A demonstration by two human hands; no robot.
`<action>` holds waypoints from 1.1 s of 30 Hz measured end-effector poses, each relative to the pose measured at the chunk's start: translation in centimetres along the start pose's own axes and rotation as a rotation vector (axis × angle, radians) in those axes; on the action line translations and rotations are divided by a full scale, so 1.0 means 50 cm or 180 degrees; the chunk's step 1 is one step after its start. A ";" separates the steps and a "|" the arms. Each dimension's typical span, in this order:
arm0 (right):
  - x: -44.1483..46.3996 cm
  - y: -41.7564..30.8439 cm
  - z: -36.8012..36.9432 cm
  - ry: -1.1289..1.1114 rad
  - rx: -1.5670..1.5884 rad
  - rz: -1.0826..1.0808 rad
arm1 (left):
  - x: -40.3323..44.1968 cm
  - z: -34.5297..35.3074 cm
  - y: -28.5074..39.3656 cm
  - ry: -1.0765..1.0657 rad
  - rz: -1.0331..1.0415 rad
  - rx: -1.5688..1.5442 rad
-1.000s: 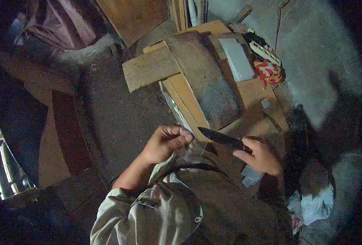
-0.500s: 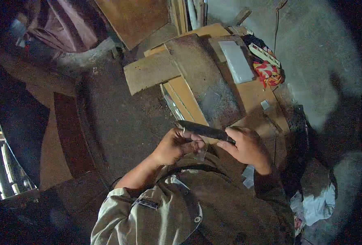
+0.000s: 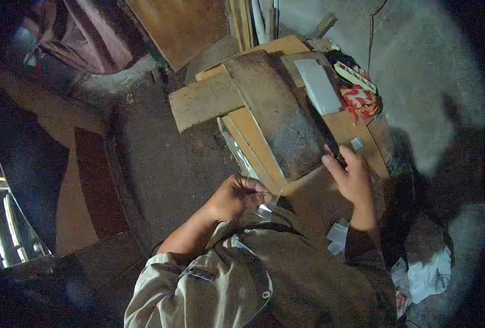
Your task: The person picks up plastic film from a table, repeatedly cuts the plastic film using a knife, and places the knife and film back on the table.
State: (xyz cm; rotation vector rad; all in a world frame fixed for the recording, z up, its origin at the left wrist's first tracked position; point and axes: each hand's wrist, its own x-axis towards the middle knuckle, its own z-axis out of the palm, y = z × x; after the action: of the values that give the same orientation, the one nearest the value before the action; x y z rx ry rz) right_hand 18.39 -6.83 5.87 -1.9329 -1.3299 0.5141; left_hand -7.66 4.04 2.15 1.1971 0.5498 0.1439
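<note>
My left hand (image 3: 238, 199) is closed in a pinch, with a small clear plastic piece (image 3: 267, 210) at its fingertips, just above my lap. Farther right, my right hand (image 3: 353, 177) is raised by the right edge of a dark, worn board (image 3: 275, 104). Between its thumb and fingers is a dark knife (image 3: 323, 130), pointing up and away; its outline is hard to separate from the board's edge. A yellowish strip (image 3: 250, 145) lies beyond my left hand, partly under a brown cardboard piece (image 3: 207, 101).
A white flat box (image 3: 318, 86), a pale power strip (image 3: 355, 76) and a red and yellow cloth (image 3: 360, 102) are at the upper right. Clear plastic (image 3: 338, 238) lies near my right sleeve. A white bag (image 3: 429, 276) is at the lower right. Wooden boards (image 3: 182, 27) stand at the back.
My right hand has moved right and away from my left hand, taking the knife off the plastic piece. The blade has swung to point away from me. My left hand has hardly moved.
</note>
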 end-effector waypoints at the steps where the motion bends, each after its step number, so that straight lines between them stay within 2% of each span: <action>1: -0.009 0.003 0.014 0.0011 -0.0006 0.0013 | 0.005 0.004 -0.002 -0.0017 -0.0004 0.0001; 3: -0.043 -0.003 0.065 -0.0485 0.1526 0.0660 | 0.025 0.019 -0.003 0.0087 0.0314 -0.0163; 5: -0.062 0.003 0.117 -0.0742 0.2431 0.0856 | 0.046 0.028 -0.022 0.0053 0.0180 -0.0064; 6: -0.065 -0.016 0.127 -0.0877 0.2516 0.1237 | 0.054 0.039 -0.027 0.0168 0.0389 -0.0287; 7: -0.065 -0.017 0.138 -0.0821 0.2539 0.1245 | 0.061 0.044 -0.026 0.0281 0.0593 -0.0509; 9: -0.065 -0.004 0.160 -0.0502 0.2783 0.1456 | 0.069 0.038 -0.018 -0.0023 0.0294 -0.0225; 12: -0.036 0.060 0.192 0.0106 0.2631 0.1242 | 0.075 0.034 -0.027 0.0118 0.0416 -0.0539; 13: -0.024 0.081 0.202 0.0412 0.2673 0.1172 | 0.075 0.022 -0.027 0.0189 0.0125 0.0134; 14: -0.012 0.095 0.201 0.0412 0.3115 0.1392 | 0.076 0.012 -0.029 0.0261 -0.0161 0.0802; 15: 0.003 0.106 0.204 0.0453 0.3128 0.1395 | 0.078 0.003 -0.044 0.0228 -0.0166 0.0826; 16: 0.022 0.124 0.211 0.0472 0.2888 0.1500 | 0.081 -0.007 -0.071 0.0291 0.0491 0.1091; 17: 0.037 0.146 0.225 0.0487 0.2649 0.1603 | 0.081 -0.015 -0.096 0.0382 0.0281 0.0620; 18: 0.050 0.184 0.260 0.0718 0.2831 0.1503 | 0.081 -0.022 -0.121 0.0503 0.0089 0.0141; 19: 0.065 0.199 0.270 0.0740 0.2848 0.1517 | 0.082 -0.032 -0.138 0.0486 0.0071 0.0159; 21: 0.090 0.224 0.278 0.0397 0.1938 0.1755 | 0.081 -0.044 -0.153 0.0583 0.0702 0.1659; 22: 0.094 0.224 0.285 0.0902 0.0771 0.1258 | 0.078 -0.046 -0.154 0.0554 0.0684 0.1667; 24: 0.103 0.240 0.293 0.0950 0.0453 0.1197 | 0.080 -0.045 -0.147 0.0500 0.0475 0.0678; 25: 0.102 0.244 0.288 0.0971 0.0121 0.1119 | 0.080 -0.043 -0.142 0.0444 0.0461 0.0678; 27: 0.068 0.249 0.273 0.1020 -0.0042 0.1138 | 0.080 -0.042 -0.131 0.0658 0.0005 -0.0101; 29: 0.023 0.249 0.256 0.1041 -0.0090 0.1187 | 0.088 -0.039 -0.086 0.0197 0.0032 0.2118; 31: -0.026 0.242 0.219 0.1252 -0.0334 0.0993 | 0.098 -0.051 -0.129 0.0006 0.0850 0.0882; 33: -0.085 0.314 0.220 0.1116 0.0379 0.1399 | 0.120 -0.083 -0.160 -0.0353 0.1209 0.1367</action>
State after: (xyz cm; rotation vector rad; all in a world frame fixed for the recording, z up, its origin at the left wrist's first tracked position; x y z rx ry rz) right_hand 19.22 -10.27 -13.43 -2.1014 -0.6424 0.4237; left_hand -5.90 6.87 -8.14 1.7125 0.2545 0.2902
